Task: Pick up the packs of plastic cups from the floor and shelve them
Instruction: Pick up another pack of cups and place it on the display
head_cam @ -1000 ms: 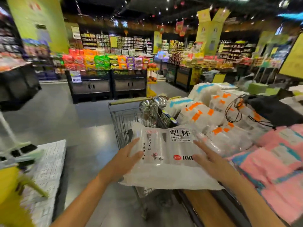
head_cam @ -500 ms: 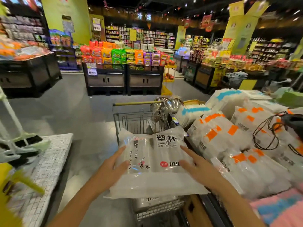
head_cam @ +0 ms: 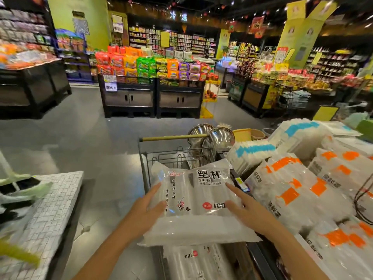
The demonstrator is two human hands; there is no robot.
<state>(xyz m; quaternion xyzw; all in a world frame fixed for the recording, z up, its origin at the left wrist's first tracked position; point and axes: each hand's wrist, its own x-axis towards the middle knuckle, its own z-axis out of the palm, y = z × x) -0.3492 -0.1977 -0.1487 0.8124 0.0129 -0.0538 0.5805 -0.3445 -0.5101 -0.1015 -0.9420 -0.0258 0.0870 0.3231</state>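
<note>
I hold a clear pack of plastic cups (head_cam: 196, 201) with black lettering flat between both hands, over a wire shopping cart (head_cam: 161, 158). My left hand (head_cam: 149, 209) grips its left edge, and my right hand (head_cam: 246, 209) presses its right side with fingers spread. Another pack of the same cups (head_cam: 199, 261) lies below it in the cart. To the right, the display shelf (head_cam: 262, 257) is piled with cup packs bearing orange labels (head_cam: 290, 195) and blue labels (head_cam: 252, 152).
Steel bowls (head_cam: 218, 138) sit beyond the cart. A low platform with a white grid surface (head_cam: 50, 203) stands at the left, with a green mop head (head_cam: 20, 186) on it. Dark display stands of colourful snack packs (head_cam: 149, 77) block the aisle ahead; grey floor lies between.
The view has swung left and the shelf packs now sit further right. The pack stays between my hands over the cart, shifted slightly left of the shelf.
</note>
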